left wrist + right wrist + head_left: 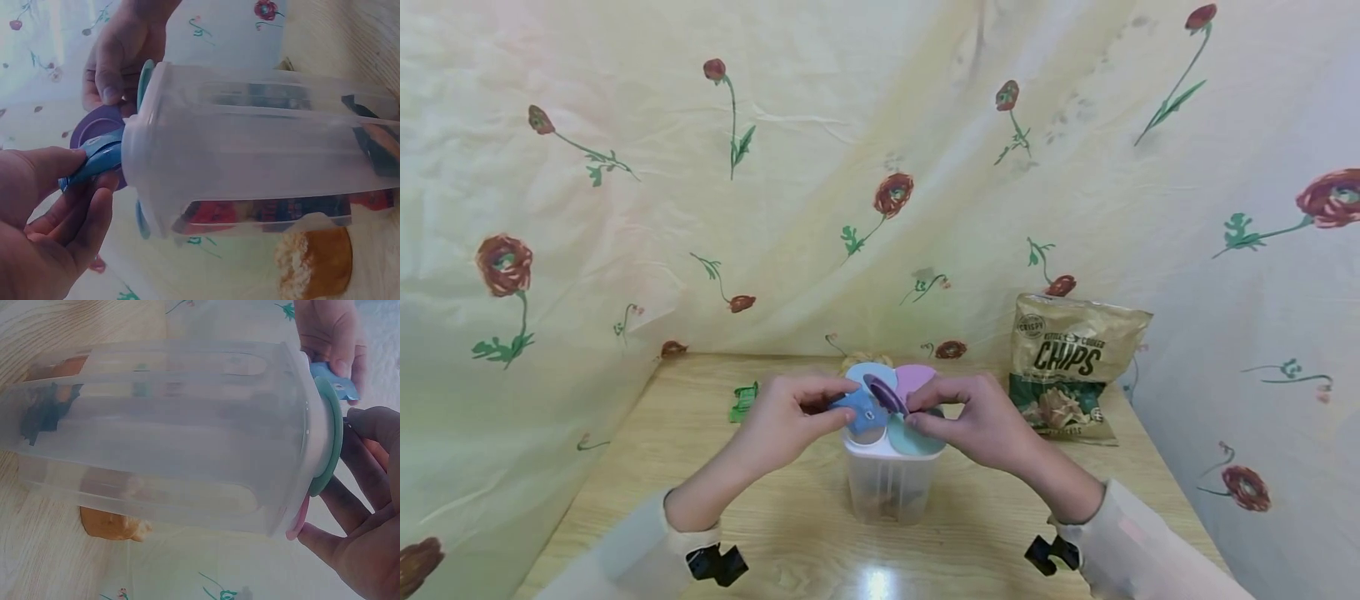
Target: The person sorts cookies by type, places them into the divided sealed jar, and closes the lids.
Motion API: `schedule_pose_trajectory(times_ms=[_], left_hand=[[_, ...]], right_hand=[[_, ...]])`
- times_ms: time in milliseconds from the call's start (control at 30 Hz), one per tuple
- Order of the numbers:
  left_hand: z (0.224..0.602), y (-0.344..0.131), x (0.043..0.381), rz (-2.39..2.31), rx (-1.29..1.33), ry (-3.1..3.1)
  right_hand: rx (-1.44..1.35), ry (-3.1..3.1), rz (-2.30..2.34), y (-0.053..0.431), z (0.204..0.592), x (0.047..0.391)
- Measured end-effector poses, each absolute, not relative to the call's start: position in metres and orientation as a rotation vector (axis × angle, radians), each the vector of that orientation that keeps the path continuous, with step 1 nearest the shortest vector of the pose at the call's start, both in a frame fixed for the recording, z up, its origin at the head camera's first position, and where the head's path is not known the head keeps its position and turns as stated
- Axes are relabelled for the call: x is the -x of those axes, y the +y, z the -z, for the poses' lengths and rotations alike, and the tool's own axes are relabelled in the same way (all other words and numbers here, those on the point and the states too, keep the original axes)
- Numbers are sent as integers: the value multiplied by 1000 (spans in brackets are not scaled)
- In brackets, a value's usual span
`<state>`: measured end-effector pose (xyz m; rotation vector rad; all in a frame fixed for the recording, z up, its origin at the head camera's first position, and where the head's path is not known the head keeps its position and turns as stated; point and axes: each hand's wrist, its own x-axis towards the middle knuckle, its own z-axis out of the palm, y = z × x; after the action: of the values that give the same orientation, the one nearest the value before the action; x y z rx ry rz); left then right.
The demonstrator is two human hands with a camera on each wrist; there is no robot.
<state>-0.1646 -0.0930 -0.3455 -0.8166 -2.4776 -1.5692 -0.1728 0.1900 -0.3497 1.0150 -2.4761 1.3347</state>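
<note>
A clear plastic container [891, 487] with a white top stands upright on the table. Round lids cap its sections: light blue [871, 372], pink [912, 377] and green [917, 442]. Over the front-left opening, my left hand [790, 417] pinches a small blue packet [868, 413] between thumb and fingers. My right hand [973, 421] holds the purple lid [886, 393] tilted up beside that opening, thumb and forefinger at its edge. In the left wrist view, the packet's end meets the container's top. Red and dark packets [275, 211] show through the clear walls.
A gold and green chips bag [1067, 362] leans at the back right of the table. To the left lies a small green packet [744, 402]. A brown, bread-like thing [322, 262] sits behind the container. Floral cloth hangs along the back and sides.
</note>
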Motion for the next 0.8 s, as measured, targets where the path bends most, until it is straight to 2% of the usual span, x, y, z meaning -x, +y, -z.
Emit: schedule_pose_trajectory(times_ms=[800], left_hand=[[350, -74, 170, 992, 1070, -2718]], right_hand=[[-1014, -2486, -1352, 192, 349, 172]])
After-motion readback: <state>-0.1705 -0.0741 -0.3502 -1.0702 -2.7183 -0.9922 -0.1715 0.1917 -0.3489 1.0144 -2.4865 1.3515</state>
